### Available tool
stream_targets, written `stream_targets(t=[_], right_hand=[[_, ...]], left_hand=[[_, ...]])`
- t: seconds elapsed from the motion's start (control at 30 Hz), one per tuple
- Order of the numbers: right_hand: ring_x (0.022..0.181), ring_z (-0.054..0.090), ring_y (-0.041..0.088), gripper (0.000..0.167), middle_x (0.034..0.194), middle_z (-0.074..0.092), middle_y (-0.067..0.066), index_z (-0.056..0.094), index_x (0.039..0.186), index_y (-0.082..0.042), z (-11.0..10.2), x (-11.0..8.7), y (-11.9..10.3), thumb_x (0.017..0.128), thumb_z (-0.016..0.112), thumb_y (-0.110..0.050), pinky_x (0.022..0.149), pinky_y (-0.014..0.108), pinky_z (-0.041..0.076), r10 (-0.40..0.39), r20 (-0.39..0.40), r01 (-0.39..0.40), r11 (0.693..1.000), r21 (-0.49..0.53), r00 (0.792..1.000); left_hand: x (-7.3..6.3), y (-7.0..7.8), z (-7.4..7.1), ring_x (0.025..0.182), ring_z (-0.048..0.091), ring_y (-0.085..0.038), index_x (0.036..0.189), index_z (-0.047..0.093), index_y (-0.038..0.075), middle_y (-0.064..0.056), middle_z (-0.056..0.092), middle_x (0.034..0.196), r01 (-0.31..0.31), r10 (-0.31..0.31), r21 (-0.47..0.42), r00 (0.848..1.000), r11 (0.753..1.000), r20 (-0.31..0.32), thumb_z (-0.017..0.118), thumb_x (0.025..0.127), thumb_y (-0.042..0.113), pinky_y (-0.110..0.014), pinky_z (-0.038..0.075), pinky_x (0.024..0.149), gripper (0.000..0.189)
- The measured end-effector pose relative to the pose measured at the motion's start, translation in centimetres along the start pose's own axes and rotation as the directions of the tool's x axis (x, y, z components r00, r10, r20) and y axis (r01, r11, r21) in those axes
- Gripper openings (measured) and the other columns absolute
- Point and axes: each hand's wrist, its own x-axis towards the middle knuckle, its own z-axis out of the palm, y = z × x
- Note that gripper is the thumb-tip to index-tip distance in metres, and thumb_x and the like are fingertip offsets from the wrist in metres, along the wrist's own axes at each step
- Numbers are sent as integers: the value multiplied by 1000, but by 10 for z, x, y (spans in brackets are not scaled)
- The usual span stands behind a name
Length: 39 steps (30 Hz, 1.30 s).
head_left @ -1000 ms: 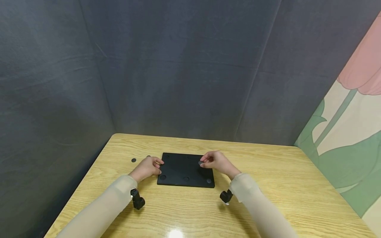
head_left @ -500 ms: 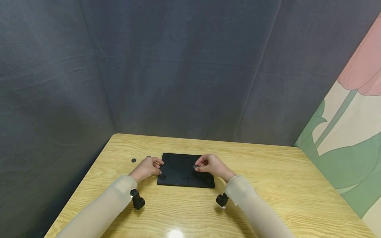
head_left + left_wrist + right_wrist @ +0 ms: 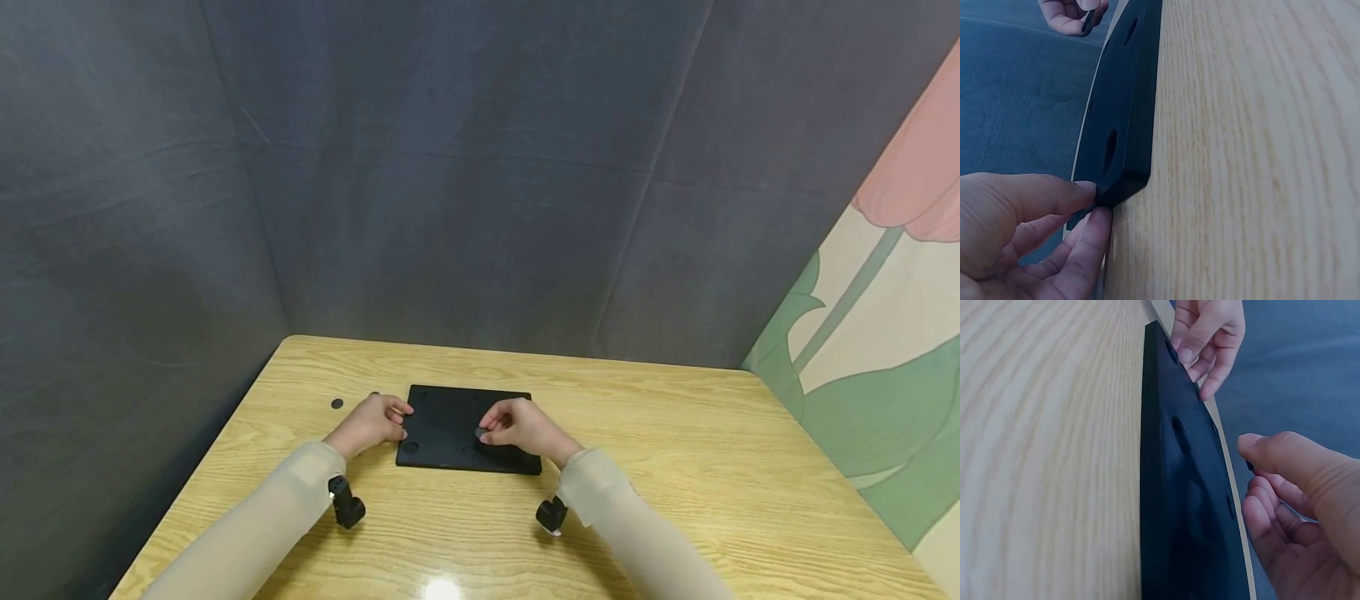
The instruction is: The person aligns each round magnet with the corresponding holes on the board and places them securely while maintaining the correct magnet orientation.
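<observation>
A flat black rectangular board (image 3: 442, 429) with round recesses lies on the wooden table. My left hand (image 3: 371, 421) holds its left edge; in the left wrist view the fingertips (image 3: 1088, 190) touch the board close to a corner. Above the board's right half, my right hand (image 3: 521, 429) pinches a small dark disc (image 3: 480, 432) between thumb and fingers. That disc (image 3: 1088, 22) appears edge-on in the left wrist view, apart from the board. In the right wrist view it is mostly hidden behind the thumb (image 3: 1260, 447).
Left of the board lies one loose dark disc (image 3: 337, 403). Another disc (image 3: 375, 393) is partly hidden behind the left hand. A dark curtain (image 3: 465, 208) hangs along the table's far and left sides. Each wrist carries a small black camera (image 3: 347, 504).
My right hand has moved left and nearer to me over the board, bringing the pinched disc along. The left hand has stayed at the board's left edge.
</observation>
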Motion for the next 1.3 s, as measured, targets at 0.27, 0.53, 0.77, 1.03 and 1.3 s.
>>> stream_targets(t=[0.27, 0.53, 0.77, 1.03, 1.3], right_hand=[[71, 55, 9, 13, 83, 65, 1, 70, 93, -5, 9, -1, -8, 83, 76, -12, 64, 20, 47, -10, 11, 10, 1000, -10, 1000], [72, 57, 9, 13, 83, 64, -1, 70, 93, -7, 15, 0, -8, 83, 76, -12, 65, 21, 49, -19, 40, 19, 1000, -17, 999], [72, 58, 10, 11, 81, 64, -2, 69, 91, -9, 18, 0, -8, 83, 76, -13, 65, 21, 49, 9, 53, -7, 999, -45, 999], [71, 57, 10, 10, 78, 63, -3, 70, 89, -9, 22, 0, -5, 82, 77, -11, 63, 20, 49, 13, 51, -11, 998, -54, 999], [71, 57, 10, 10, 78, 63, -3, 70, 88, -10, 23, 1, -4, 81, 77, -11, 63, 20, 48, 20, 49, -16, 998, -67, 999]], left_hand=[[1, 0, 0, 81, 53, -21, 115, 67, 2, -11, 59, 95, -3, 3, -7, 1000, 1000, -6, 71, 78, -3, -28, 46, 68, 38], [1, -1, 0, 82, 54, -20, 115, 67, 3, -10, 59, 96, 0, 0, -7, 1000, 1000, -8, 71, 79, -3, -29, 46, 68, 38], [0, -1, 0, 81, 53, -21, 116, 67, 2, -11, 59, 96, -13, 13, 1, 1000, 1000, 1, 70, 79, -3, -28, 46, 67, 38], [1, -2, 1, 83, 53, -21, 115, 67, 3, -11, 59, 98, 3, -3, -4, 1000, 1000, -11, 71, 78, -3, -28, 46, 68, 38], [2, -2, 2, 83, 53, -20, 115, 68, 3, -11, 59, 97, -4, 4, 0, 1000, 1000, -12, 71, 78, -3, -29, 46, 69, 37]])
